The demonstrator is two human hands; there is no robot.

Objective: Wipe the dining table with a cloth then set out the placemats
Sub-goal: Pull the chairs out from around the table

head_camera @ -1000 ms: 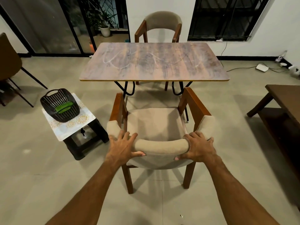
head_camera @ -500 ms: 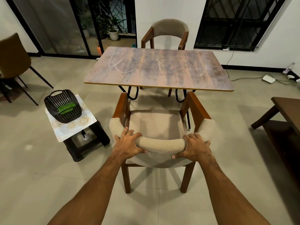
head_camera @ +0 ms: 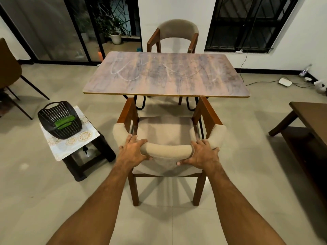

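The dining table (head_camera: 166, 75) has a streaked wood-look top with white chalky marks and stands ahead of me. A wooden chair with a beige padded backrest (head_camera: 168, 149) stands at its near edge. My left hand (head_camera: 132, 151) grips the left part of the backrest, and my right hand (head_camera: 203, 153) grips the right part. A black basket (head_camera: 60, 121) holding a green cloth (head_camera: 64, 122) sits on patterned placemats (head_camera: 74, 144) atop a low black stool at the left.
A second padded chair (head_camera: 177, 35) stands at the table's far side. A dark chair (head_camera: 10, 73) is at far left, and a dark wooden bench-table (head_camera: 311, 124) at right. Cables and a white device (head_camera: 284, 82) lie on the floor by the wall.
The chair has slid forward toward the table with both hands gripping its backrest, its arms now reaching the table's near edge. My view has moved closer too.
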